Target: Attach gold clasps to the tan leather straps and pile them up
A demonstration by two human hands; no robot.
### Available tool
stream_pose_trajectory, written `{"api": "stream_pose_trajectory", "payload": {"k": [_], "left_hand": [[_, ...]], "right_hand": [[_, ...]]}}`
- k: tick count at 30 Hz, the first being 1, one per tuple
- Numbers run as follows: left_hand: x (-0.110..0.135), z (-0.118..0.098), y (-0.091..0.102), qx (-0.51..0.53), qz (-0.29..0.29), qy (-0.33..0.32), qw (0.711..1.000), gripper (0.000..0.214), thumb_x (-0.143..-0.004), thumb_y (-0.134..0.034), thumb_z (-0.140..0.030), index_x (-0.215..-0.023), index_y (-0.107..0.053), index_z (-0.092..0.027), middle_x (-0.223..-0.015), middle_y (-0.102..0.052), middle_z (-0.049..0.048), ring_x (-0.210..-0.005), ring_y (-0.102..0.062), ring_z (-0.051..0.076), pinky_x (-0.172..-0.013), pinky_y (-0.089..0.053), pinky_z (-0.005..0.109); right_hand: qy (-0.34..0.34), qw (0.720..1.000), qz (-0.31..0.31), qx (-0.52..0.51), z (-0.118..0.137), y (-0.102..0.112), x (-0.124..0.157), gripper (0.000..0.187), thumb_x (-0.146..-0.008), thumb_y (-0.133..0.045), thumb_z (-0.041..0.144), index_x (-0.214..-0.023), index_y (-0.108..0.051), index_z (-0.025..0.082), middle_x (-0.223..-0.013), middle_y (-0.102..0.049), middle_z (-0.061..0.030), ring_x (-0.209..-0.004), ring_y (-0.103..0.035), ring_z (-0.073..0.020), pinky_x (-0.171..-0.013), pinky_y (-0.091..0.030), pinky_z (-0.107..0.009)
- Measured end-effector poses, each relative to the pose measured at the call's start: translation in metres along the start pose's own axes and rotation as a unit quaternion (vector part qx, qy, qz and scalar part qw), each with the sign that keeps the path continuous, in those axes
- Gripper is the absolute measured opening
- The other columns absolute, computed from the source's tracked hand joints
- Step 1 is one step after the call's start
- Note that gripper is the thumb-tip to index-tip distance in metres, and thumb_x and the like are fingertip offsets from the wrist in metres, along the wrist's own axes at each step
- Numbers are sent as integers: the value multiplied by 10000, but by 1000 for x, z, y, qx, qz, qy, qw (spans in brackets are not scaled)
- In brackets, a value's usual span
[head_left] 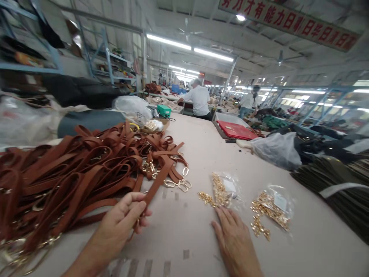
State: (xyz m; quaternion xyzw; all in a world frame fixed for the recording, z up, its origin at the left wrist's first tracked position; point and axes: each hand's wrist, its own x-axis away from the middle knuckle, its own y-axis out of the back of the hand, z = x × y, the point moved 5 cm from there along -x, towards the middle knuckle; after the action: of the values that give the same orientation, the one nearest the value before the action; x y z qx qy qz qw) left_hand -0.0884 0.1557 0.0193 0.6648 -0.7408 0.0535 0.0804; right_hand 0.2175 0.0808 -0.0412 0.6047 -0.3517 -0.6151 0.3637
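Your left hand [127,216], lower left of centre, pinches a brown strap [158,182] between thumb and fingers; the strap slants up and right from your grip. Your right hand [235,238], bottom right of centre, is spread palm down over the table [198,150], thumb apart, fingertips at a bag [221,189] of gold pieces; contact is unclear. Bag 2 [273,207] lies farther right. A strap heap [46,165] fills the left; 2 people [199,100] are at upper centre and upper right.
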Motion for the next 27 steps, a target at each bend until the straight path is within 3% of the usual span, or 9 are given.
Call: {"api": "stream_pose_trajectory", "payload": {"k": [5,7,9,11,15,17,19,22,27], "left_hand": [[23,13,-17,89,26,48,995,531,-736,-744,-431,-1171,-587,-170,-874,-751,52,-719,-666,153,-623,-506,231],[31,14,-23,111,52,49,991,551,-700,-780,-380,-1185,-616,-176,-929,-757,67,-774,-687,177,-678,-526,264],[36,16,-32,130,84,58,986,529,-680,-792,-361,-1153,-652,-171,-949,-759,79,-808,-697,199,-693,-532,281],[40,19,-43,138,112,68,982,468,-668,-798,-349,-1085,-688,-166,-948,-758,79,-844,-697,215,-698,-530,281],[50,24,-69,128,181,48,974,262,-725,-762,-299,-937,-712,-154,-855,-746,34,-753,-664,156,-646,-472,218],[58,26,-81,119,221,35,967,195,-788,-708,-273,-932,-708,-142,-743,-716,2,-623,-599,108,-561,-398,188],[67,26,-90,122,250,25,960,188,-836,-653,-248,-982,-707,-143,-713,-697,-8,-621,-583,108,-582,-402,195],[77,22,-95,121,268,9,956,208,-868,-601,-217,-1034,-716,-166,-773,-699,-4,-741,-620,143,-737,-467,243],[85,12,-97,50,278,-35,959,251,-889,-564,-204,-1078,-729,-209,-859,-734,-7,-857,-653,173,-816,-478,244]], "right_hand": [[-3,994,-81,-76,-11,-1,6,455,-985,-392,482,-1095,-702,167,-1064,-747,-125,-969,-669,-311,-856,-514,-471],[-43,985,-94,-138,-14,9,9,435,-949,-463,522,-1019,-733,188,-983,-762,-114,-883,-698,-281,-839,-539,-432],[-117,963,-61,-235,-12,17,13,380,-891,-565,528,-960,-757,208,-940,-770,-95,-849,-715,-257,-804,-565,-375],[-211,903,-13,-375,2,23,18,346,-820,-658,527,-903,-764,208,-858,-771,-76,-764,-719,-231,-708,-582,-315],[-322,710,10,-627,57,39,27,344,-697,-793,505,-779,-722,178,-663,-730,-47,-567,-665,-178,-562,-556,-270],[-320,653,30,-685,82,47,28,324,-674,-823,479,-726,-719,177,-611,-716,-39,-548,-661,-169,-567,-553,-269],[-316,622,53,-714,95,54,28,304,-660,-838,464,-707,-735,182,-596,-715,-32,-539,-660,-159,-570,-552,-263],[-314,614,62,-721,96,61,30,292,-663,-837,461,-717,-748,188,-599,-708,-23,-529,-642,-146,-560,-540,-254],[-304,670,84,-672,86,67,36,282,-696,-803,458,-724,-753,182,-561,-672,-15,-551,-606,-138,-586,-489,-238]]}}
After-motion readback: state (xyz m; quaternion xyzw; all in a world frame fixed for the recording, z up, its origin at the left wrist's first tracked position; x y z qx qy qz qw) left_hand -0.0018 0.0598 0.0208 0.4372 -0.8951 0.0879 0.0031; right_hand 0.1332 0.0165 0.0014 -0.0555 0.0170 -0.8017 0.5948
